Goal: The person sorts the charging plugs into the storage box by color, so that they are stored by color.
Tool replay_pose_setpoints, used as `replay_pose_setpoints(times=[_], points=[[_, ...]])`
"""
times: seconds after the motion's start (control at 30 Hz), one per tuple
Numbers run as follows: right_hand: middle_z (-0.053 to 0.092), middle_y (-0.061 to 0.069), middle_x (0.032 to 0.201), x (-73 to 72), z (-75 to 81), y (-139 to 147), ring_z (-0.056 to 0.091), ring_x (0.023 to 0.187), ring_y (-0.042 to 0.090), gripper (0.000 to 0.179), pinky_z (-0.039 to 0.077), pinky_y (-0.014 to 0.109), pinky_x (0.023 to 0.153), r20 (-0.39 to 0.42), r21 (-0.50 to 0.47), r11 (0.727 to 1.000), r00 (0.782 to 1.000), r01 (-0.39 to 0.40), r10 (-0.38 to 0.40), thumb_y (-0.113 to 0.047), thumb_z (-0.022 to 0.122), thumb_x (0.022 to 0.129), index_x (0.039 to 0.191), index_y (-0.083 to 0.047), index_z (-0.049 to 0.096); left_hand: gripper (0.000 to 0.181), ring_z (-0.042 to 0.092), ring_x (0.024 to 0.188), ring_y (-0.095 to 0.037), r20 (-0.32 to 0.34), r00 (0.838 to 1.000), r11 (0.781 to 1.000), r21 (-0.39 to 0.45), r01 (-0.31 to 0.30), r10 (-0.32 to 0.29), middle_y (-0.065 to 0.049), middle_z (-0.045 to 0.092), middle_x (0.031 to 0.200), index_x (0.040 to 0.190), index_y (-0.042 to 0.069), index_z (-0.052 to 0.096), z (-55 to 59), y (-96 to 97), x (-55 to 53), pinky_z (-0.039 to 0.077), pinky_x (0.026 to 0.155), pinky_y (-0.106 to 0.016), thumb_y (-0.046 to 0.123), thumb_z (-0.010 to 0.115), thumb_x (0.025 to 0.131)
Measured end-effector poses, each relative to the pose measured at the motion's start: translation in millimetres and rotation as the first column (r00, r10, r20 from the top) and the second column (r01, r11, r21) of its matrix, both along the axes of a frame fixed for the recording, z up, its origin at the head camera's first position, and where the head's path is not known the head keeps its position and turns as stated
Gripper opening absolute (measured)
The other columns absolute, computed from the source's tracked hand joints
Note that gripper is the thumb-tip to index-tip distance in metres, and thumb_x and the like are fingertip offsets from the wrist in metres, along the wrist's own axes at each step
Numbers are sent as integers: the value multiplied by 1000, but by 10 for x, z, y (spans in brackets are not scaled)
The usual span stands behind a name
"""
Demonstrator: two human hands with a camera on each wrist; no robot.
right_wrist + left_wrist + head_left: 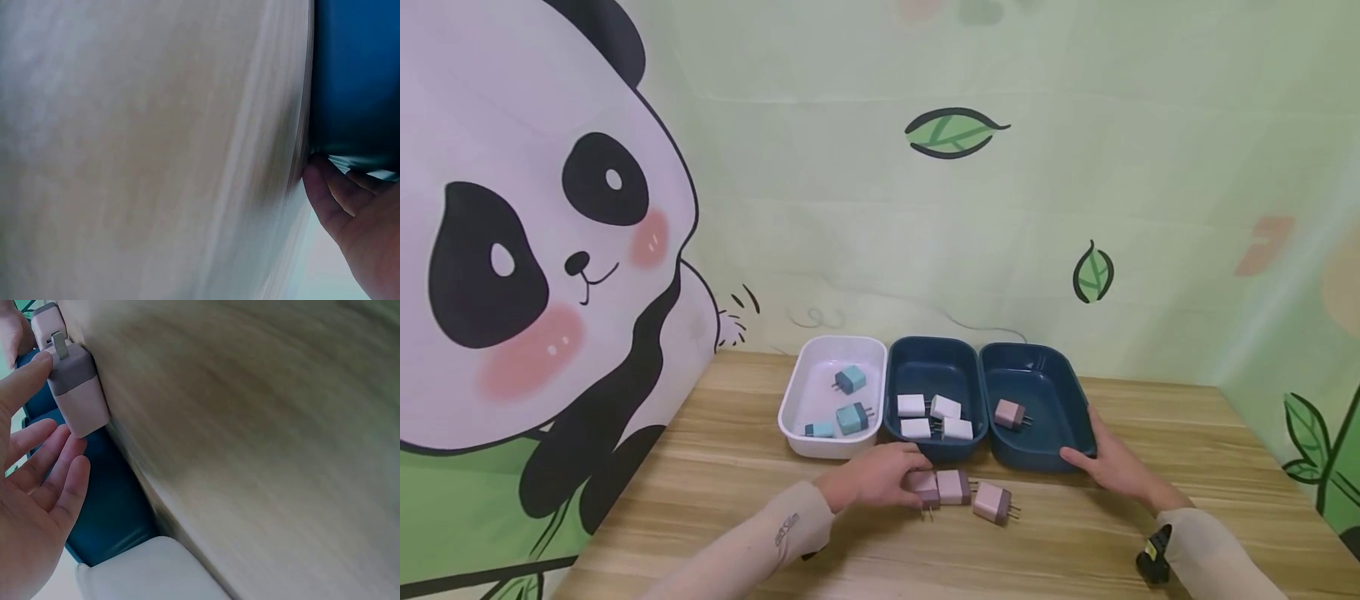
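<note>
My left hand [876,477] has its thumb and fingers at opposite sides of a pink plug charger [923,487], the leftmost on the table. In the left wrist view, the thumb lies by the prongs of this charger [81,406] and the fingertips meet its far end. Beside it are a second pink charger [953,487] and a third pink charger [992,502]. With thumb in front and fingers along the side, my right hand [1116,468] holds the near right corner of a dark blue tray [1041,458]. One pink charger [1009,414] lies inside.
Left of that tray stands another dark blue tray [934,354] with several white chargers [946,407]. A white tray [831,447] with teal chargers [852,418] is at the far left. The trays stand in a row on the wooden table [1157,433], before a printed panda backdrop [1037,217].
</note>
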State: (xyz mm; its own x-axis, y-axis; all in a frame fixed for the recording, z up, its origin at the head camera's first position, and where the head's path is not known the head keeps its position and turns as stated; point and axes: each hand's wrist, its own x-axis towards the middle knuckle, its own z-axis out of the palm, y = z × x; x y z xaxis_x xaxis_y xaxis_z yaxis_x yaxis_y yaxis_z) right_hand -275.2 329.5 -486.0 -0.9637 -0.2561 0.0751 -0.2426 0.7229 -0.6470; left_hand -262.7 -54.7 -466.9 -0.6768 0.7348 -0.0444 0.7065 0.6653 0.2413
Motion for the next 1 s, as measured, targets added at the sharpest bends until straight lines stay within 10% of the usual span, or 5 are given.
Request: replay_pose_setpoints(times=[1.0], points=[[7,32,150,-31,-37,28,18,131,53,100,17,68,100,-10,-8,1000,1000,-2,2,-35,65,89,149,-3,-9,54,51,90,-5,125,992,1000,-8,10,-9,5,60,112,127,12,57,-85,15,-28,45,81,-21,33,74,81]])
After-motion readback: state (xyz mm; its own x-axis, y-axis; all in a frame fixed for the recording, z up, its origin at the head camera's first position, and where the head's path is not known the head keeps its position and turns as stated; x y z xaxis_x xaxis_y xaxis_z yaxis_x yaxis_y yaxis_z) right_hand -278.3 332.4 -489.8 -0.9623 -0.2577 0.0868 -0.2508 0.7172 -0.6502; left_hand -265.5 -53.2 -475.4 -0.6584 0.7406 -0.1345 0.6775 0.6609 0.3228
